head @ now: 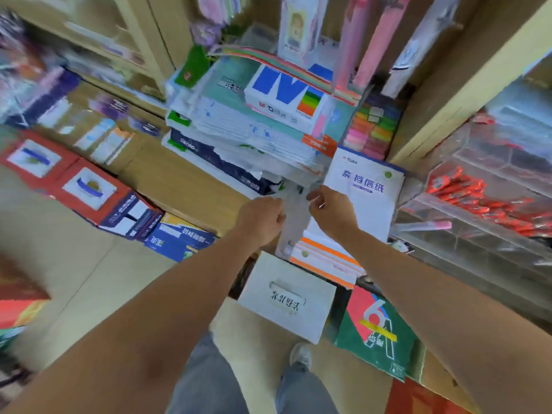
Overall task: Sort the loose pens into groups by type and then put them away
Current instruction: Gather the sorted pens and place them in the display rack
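My left hand (263, 216) and my right hand (331, 210) are held close together in front of a stack of paper packs. Both pinch the top of a clear plastic packet (291, 231) that hangs down between them. What it holds is too blurred to make out. To the right, several red pens (478, 198) lie in a clear acrylic display bin (466, 234). One pen with a pink cap (424, 226) lies on the bin's front ledge.
Stacked paper reams and notebooks (254, 124) fill the shelf ahead, with a white writing pad (364, 198) under my right hand. Below sit a white box (286, 297), a green pack (379, 333), and red and blue boxes (98, 192) on the floor at left.
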The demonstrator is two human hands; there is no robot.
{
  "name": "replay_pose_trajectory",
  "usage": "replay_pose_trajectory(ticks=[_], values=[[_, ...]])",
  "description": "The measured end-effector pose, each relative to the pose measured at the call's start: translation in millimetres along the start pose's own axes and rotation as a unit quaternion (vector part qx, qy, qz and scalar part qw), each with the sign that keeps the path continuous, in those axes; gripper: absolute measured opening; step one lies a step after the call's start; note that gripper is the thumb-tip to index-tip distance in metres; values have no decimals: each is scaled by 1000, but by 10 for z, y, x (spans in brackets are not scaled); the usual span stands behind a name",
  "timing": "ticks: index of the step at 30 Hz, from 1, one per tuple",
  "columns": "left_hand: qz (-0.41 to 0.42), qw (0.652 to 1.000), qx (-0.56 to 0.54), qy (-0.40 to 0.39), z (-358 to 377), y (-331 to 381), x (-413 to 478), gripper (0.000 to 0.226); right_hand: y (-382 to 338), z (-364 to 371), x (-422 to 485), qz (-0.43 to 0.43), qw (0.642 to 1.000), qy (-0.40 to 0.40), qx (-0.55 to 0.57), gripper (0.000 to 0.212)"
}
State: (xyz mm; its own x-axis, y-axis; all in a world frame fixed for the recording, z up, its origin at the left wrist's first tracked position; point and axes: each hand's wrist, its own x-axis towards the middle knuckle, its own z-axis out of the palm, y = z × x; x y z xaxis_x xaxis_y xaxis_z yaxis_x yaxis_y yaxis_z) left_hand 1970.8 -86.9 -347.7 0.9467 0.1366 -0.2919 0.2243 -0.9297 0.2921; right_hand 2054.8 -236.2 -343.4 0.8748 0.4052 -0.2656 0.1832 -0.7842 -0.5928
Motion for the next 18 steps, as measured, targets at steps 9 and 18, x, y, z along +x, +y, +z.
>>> replay_pose_trajectory(ticks=[9,18], values=[[-28,996,60,-55,-318,-2617,-168,31,-1661,1802,747,-37,989,-125,-74,30],[-117,990,-12,-80,-232,-4758,-248,33,-2845,3436,1352,-39,972,-202,-110,38]])
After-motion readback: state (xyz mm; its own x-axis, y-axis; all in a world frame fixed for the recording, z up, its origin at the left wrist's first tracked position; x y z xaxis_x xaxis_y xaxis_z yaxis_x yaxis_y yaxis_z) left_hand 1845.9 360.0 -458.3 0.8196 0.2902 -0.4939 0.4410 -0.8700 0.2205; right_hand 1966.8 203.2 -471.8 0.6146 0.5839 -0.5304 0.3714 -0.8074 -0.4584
